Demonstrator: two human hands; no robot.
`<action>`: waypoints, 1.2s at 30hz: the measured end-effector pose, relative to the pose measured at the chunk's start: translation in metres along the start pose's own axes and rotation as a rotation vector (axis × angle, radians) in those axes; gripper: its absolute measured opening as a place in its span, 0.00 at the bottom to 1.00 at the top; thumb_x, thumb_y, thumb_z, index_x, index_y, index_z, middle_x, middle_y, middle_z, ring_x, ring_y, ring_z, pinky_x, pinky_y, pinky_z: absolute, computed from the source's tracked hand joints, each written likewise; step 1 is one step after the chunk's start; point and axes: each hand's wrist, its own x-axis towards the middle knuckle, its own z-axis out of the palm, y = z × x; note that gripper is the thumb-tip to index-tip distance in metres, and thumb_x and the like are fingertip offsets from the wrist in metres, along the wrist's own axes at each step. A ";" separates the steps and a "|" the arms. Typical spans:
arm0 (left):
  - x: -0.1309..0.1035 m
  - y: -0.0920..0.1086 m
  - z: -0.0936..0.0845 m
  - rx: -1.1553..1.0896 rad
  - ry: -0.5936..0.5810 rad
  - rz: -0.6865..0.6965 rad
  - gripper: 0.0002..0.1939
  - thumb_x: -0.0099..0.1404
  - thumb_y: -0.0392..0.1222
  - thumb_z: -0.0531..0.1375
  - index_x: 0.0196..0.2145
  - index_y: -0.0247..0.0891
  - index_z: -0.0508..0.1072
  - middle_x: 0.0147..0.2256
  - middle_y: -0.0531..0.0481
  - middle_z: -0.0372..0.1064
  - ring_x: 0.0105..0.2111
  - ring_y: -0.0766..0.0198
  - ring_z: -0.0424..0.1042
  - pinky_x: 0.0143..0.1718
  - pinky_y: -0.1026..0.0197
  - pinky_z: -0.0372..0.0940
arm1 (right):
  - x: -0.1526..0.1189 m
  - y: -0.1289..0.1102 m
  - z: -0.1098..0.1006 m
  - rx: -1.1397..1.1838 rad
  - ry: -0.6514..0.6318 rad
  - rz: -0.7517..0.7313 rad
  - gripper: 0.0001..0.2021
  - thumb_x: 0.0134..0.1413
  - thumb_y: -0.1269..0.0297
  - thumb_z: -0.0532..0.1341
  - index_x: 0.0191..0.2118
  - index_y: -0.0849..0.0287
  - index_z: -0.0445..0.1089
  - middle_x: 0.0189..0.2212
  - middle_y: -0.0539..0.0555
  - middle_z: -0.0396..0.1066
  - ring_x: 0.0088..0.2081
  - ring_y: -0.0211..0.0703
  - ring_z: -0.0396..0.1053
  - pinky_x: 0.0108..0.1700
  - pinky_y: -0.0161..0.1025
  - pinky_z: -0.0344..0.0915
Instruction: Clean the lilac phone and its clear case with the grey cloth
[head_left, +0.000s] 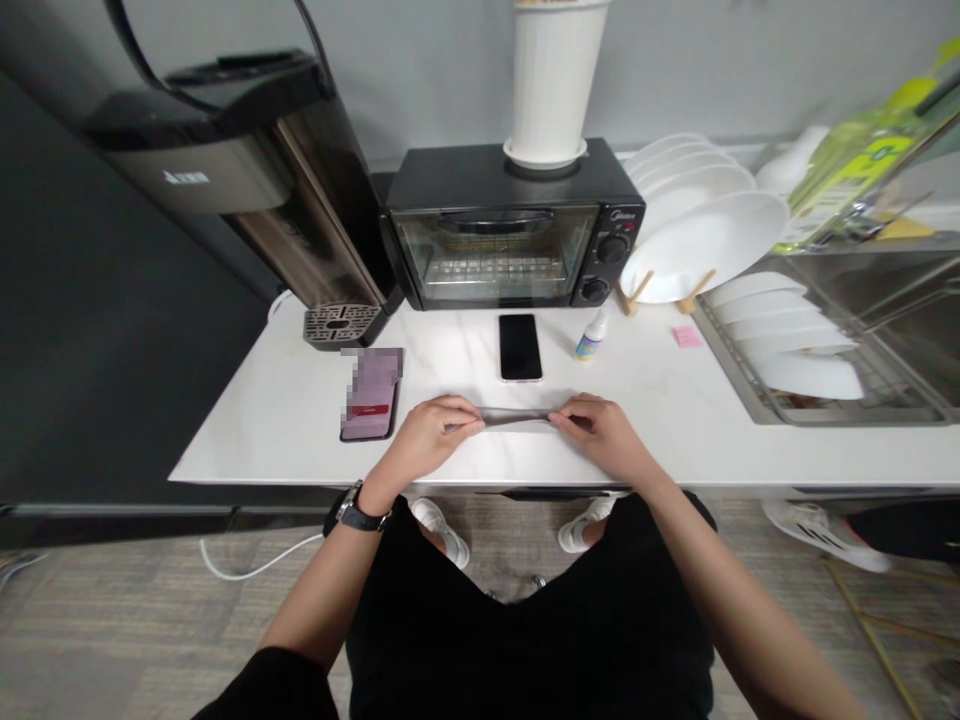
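Note:
Between my two hands a thin, flexible sheet (517, 414), grey with a pale edge, is stretched level just above the white counter. I cannot make out what kind of sheet it is. My left hand (439, 430) pinches its left end between thumb and fingers, and my right hand (600, 430) pinches the right end. Just beyond the sheet lies a smartphone (520, 347) with a dark screen. A small white dropper bottle (591, 338) with a coloured label stands to that phone's right. Left of my left hand is a second phone (370, 408), its screen lit and partly blurred out.
A black toaster oven (517, 255) with a stack of paper cups (556, 80) on top stands behind. At left is a tall drink dispenser (300, 190). Plates (705, 240), a pink sticky note (686, 337) and a sink (739, 375) with bowls are right. Someone's shoe (821, 535) shows below.

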 end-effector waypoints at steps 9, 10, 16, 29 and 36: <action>-0.006 0.010 0.000 0.063 0.023 0.022 0.14 0.55 0.43 0.44 0.27 0.45 0.69 0.34 0.56 0.65 0.33 0.68 0.63 0.35 0.65 0.57 | -0.007 -0.007 0.004 0.030 0.028 -0.006 0.11 0.47 0.60 0.46 0.25 0.53 0.63 0.23 0.50 0.64 0.27 0.38 0.60 0.32 0.37 0.56; -0.007 0.011 0.000 0.077 0.024 0.023 0.14 0.55 0.43 0.44 0.27 0.46 0.69 0.34 0.56 0.65 0.33 0.68 0.63 0.35 0.65 0.57 | -0.008 -0.008 0.004 0.033 0.035 -0.007 0.11 0.47 0.61 0.46 0.25 0.53 0.63 0.23 0.50 0.64 0.28 0.38 0.61 0.32 0.36 0.56; -0.014 0.017 -0.004 0.135 0.026 0.037 0.14 0.54 0.44 0.45 0.26 0.46 0.69 0.34 0.57 0.65 0.34 0.68 0.63 0.37 0.66 0.57 | -0.012 -0.018 0.004 0.025 0.074 -0.028 0.12 0.48 0.61 0.44 0.26 0.53 0.62 0.25 0.50 0.65 0.29 0.39 0.61 0.34 0.38 0.57; -0.018 0.008 0.008 0.062 0.073 0.065 0.15 0.55 0.45 0.43 0.27 0.42 0.68 0.32 0.54 0.66 0.32 0.70 0.64 0.34 0.65 0.59 | -0.027 -0.031 -0.001 -0.016 0.029 -0.123 0.06 0.44 0.64 0.50 0.27 0.52 0.64 0.28 0.50 0.65 0.32 0.39 0.61 0.36 0.39 0.57; -0.019 0.033 0.014 0.234 0.162 0.110 0.15 0.50 0.52 0.49 0.32 0.44 0.67 0.32 0.51 0.65 0.35 0.63 0.62 0.40 0.58 0.54 | -0.024 -0.037 0.001 -0.038 0.064 -0.098 0.08 0.47 0.64 0.46 0.29 0.53 0.62 0.28 0.50 0.64 0.31 0.39 0.61 0.35 0.38 0.57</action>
